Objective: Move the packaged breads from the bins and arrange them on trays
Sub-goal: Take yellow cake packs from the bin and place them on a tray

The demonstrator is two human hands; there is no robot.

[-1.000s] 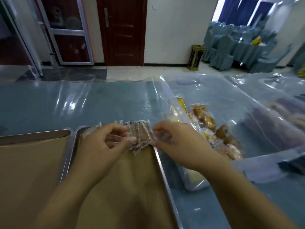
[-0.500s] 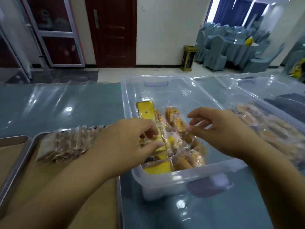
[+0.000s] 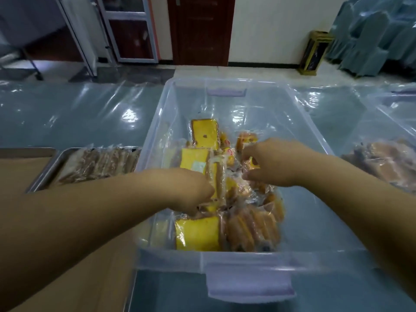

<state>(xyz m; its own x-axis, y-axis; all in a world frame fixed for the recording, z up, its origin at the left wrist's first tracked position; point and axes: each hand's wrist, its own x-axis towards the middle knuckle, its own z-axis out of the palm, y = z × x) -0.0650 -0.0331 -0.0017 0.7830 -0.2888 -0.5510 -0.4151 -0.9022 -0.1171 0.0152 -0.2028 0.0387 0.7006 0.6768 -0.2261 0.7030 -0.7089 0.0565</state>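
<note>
Blue tabletop (image 3: 78, 118) under clear plastic film. Clear plastic bin (image 3: 247, 257) with a lilac latch holds yellow and orange packaged breads (image 3: 198, 233). Left hand (image 3: 186, 188) is in the bin, fingers curled round an upright packet. Right hand (image 3: 276, 163) pinches a small orange packet. Brown wrapped breads (image 3: 96, 163) sit in a row on the paper-lined metal tray (image 3: 42, 174), left of the bin.

Hands: two, left hand (image 3: 191, 190) and right hand (image 3: 276, 163). Clear bins: two sure, centre bin (image 3: 315, 255) and 3 o'clock bin (image 3: 398, 120). Trays at 9 o'clock: two, inner tray (image 3: 45, 174) and outer tray (image 3: 27, 150). Yellow cake packets (image 3: 198, 233): at least three. Orange bread packets (image 3: 254, 230), brown bread packets (image 3: 96, 165): heaped, blurred, not countable.
</note>
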